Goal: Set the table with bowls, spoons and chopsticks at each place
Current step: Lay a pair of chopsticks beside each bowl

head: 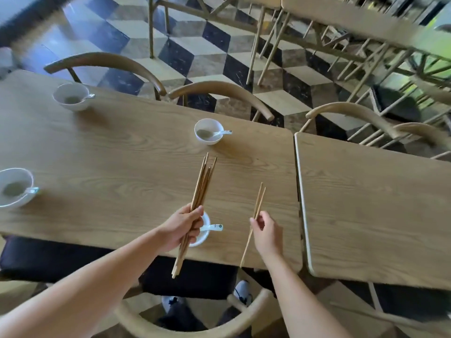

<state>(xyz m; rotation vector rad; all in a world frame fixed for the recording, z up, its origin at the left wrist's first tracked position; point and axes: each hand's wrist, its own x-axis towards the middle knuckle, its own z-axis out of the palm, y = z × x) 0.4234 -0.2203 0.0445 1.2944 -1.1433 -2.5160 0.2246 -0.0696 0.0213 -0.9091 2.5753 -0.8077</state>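
Note:
My left hand grips a bundle of several wooden chopsticks, held above the near white bowl, which it partly hides. A spoon sticks out of that bowl to the right. My right hand pinches a pair of chopsticks above the wooden table, to the right of the near bowl. Three more white bowls, each with a spoon, stand on the table: far middle, far left, near left.
A second wooden table abuts on the right. Curved-back wooden chairs line the far side and one stands at the near edge. A dark-cushioned bench sits under the near side.

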